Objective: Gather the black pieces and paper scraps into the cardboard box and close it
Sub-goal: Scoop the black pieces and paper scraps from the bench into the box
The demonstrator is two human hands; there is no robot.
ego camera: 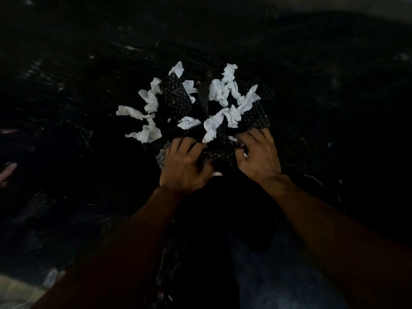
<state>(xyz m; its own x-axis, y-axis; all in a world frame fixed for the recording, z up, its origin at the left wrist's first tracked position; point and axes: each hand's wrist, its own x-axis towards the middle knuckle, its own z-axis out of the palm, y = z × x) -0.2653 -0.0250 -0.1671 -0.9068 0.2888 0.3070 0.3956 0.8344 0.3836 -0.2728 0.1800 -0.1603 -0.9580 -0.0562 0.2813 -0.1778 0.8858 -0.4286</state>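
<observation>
Looking straight down at a messy pile dead centre of the frame, badly lit, so bear with me. The black pieces [176,97] are sheets with a bumpy, bubbled texture: rows of little round domes all over, with a bit of sheen. They overlap and fan out from the middle toward 11, 1 and 3 o'clock.

Mixed in and on top are the scraps [151,101]. They're white, thin, crumpled paper torn into twisty ragged ribbons, no two the same shape. Most sit in two clusters. One is at 9 to 10 o'clock of the pile, trailing off its edge onto the bare surface. The other runs from 12 to 2 o'clock, lying across the bubbled sheets. A flat, matte dark grey strip [205,92] pokes out of the middle toward 12 o'clock, between the two clusters.

Both hands are at the 6 o'clock edge of the pile, side by side but not touching. The left hand [185,168] has its fingers curled down into a bubbled sheet, bunching it up. The right hand [259,157] is curled round what looks like the same sheet's other end, at about 5 o'clock, with a tiny bit of white showing under the fingers. So both are clamped on the black stuff.

Everything lies on a dark surface [89,85], scuffed and streaked with pale scratches and specks. Can't tell if it's floor or worktop.
</observation>
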